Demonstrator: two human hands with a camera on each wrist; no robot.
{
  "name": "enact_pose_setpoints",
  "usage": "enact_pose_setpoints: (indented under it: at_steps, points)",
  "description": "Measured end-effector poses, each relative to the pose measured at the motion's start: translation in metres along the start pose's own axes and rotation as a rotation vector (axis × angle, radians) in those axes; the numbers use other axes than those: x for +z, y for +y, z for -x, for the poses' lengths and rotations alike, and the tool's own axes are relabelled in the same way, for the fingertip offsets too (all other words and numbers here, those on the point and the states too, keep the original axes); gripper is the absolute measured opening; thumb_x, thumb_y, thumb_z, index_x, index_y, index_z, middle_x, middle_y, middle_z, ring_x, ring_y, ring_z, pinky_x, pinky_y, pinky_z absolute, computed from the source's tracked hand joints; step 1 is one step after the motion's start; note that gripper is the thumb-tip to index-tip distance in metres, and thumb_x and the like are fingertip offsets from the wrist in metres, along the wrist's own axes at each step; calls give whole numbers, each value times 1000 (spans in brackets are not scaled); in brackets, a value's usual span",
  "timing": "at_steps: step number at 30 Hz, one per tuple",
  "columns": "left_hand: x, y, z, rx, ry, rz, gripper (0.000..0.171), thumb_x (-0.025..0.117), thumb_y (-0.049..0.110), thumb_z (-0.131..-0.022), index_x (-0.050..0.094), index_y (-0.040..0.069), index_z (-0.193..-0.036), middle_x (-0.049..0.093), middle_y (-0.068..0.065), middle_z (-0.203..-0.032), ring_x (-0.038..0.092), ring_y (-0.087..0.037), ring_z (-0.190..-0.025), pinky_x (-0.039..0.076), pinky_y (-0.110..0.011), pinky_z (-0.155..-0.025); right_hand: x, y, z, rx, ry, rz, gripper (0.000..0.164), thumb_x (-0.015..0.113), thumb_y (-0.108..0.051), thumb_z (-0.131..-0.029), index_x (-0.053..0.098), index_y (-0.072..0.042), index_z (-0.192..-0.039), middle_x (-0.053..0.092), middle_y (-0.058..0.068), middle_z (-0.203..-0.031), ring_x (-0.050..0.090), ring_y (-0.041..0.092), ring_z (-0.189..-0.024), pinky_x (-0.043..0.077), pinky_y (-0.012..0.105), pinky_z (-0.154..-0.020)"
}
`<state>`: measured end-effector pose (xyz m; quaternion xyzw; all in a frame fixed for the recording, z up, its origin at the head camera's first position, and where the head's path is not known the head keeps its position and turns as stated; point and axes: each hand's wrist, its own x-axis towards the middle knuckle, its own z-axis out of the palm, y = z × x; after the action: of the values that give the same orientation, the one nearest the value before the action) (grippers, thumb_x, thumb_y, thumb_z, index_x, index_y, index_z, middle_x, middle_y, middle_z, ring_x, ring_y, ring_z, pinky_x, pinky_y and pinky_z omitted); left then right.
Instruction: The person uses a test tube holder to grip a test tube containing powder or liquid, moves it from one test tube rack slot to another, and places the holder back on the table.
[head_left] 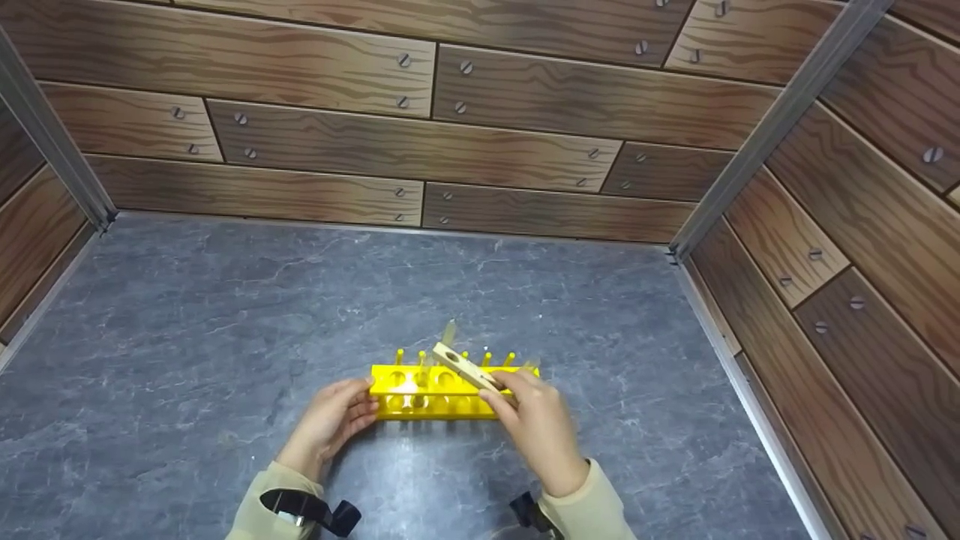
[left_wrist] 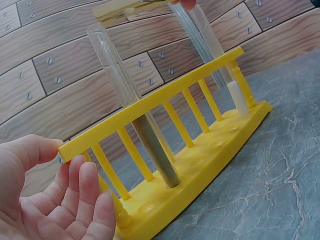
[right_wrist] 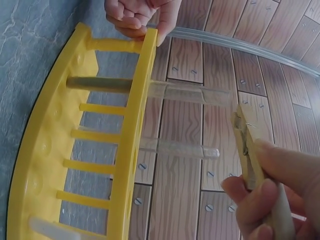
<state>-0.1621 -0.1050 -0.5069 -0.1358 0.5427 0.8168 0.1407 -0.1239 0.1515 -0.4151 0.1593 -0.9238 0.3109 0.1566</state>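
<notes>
A yellow test tube rack (head_left: pixel 442 412) stands on the grey surface in front of me. My left hand (head_left: pixel 326 420) pinches the left end of its top bar between thumb and index finger, the other fingers loosely bent. Above the rack, my right hand (head_left: pixel 544 427) grips a wooden test tube clamp (head_left: pixel 466 367), which slants up to the left. Through the rack's left part stands a tube with grey-brown contents (left_wrist: pixel 157 152). A tube with white contents (left_wrist: pixel 237 98) is at the right end. Another clear tube (right_wrist: pixel 175 148) rises behind the top bar. The clamp's jaws are apart from the tubes in the right wrist view.
Upright yellow pegs (head_left: pixel 400 356) line the rack's back edge. Wood-patterned panels (head_left: pixel 315 135) wall the grey marbled surface (head_left: pixel 225 315) at the back and both sides, with metal strips (head_left: pixel 750 165) at the corners.
</notes>
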Motion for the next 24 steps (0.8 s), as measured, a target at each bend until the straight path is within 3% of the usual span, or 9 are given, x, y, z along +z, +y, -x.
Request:
enact_pose_setpoints:
  at_steps: [8,11,15,24]
  points:
    - [0,-2,2,3,-6,3,20,58,15,-90,55,-2,-99,59,-8,-82,59,-17,-74,54,-31,-73,9,-4,-2,-80,63,1,26,69,-26,-83,71,-7,-100,66,2,-86,51,6,-58,45,17,-48]
    - [0,-2,1,4,-13,1,22,58,15,-90,54,-3,-101,58,-8,-83,59,-17,-74,54,-32,-74,10,-5,-2,-110,88,15,25,69,-26,-82,71,-7,-99,67,2,-86,53,5,-59,45,16,-48]
    - [1,-1,1,6,-16,-5,27,58,16,-91,52,-5,-105,58,-8,-84,58,-17,-75,53,-32,-75,9,-6,-4,-134,90,33,23,71,-24,-81,72,-8,-97,67,1,-84,55,5,-61,46,16,-49]
    - [1,0,0,2,-7,-6,22,57,15,-90,53,-4,-101,57,-8,-83,58,-16,-73,54,-31,-74,10,-7,-7,-224,99,109,21,72,-22,-80,72,-7,-94,62,-3,-74,42,3,-52,39,14,-45]
